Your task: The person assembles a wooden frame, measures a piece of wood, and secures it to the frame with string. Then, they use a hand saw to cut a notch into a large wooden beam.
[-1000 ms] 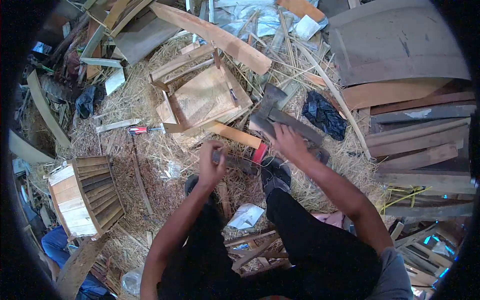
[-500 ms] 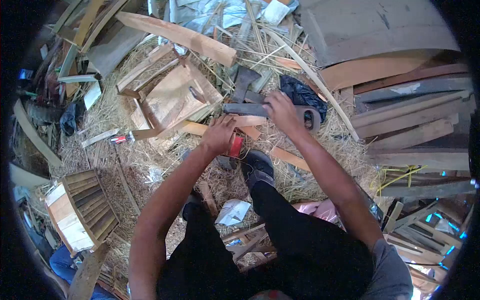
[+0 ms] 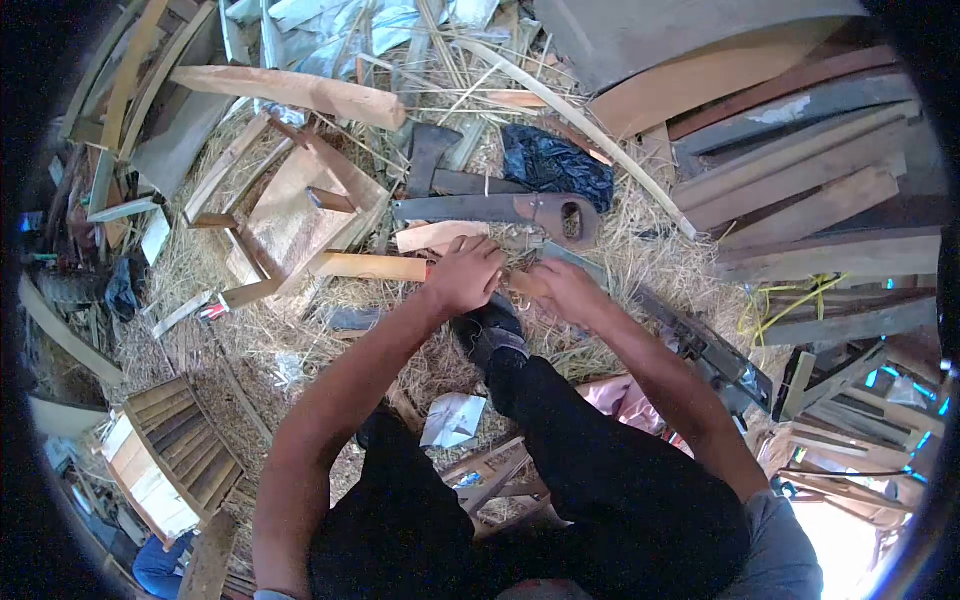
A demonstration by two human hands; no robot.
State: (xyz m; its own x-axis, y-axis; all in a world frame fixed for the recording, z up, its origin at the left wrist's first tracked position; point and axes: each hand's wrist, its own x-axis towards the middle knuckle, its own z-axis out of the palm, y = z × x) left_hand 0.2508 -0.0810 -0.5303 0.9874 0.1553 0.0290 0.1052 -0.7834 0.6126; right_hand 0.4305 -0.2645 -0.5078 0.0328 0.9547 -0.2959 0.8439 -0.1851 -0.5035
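Observation:
My right hand [image 3: 568,292] is closed on a short wood piece [image 3: 524,284] that sticks out toward my left hand. My left hand [image 3: 466,274] has curled fingers and sits just beside that piece; what it holds is hidden, though a bit of red shows at its edge. A light wood strip [image 3: 375,266] lies to the left of my left hand. Beyond both hands lies a handsaw [image 3: 465,208] on the straw, with a pale wood offcut [image 3: 435,237] below its blade. An axe [image 3: 430,158] is behind the saw.
An upturned wooden frame [image 3: 262,215] lies left, near a screwdriver [image 3: 213,311]. A black plastic bag [image 3: 560,162] is behind the saw handle. Boards [image 3: 800,200] are stacked right, and a slatted wooden piece [image 3: 165,455] stands lower left. My shoe [image 3: 490,335] is below the hands.
My right hand has left the handsaw and come down toward my body, now gripping a short wood piece. My left hand has moved slightly right, and the view has shifted.

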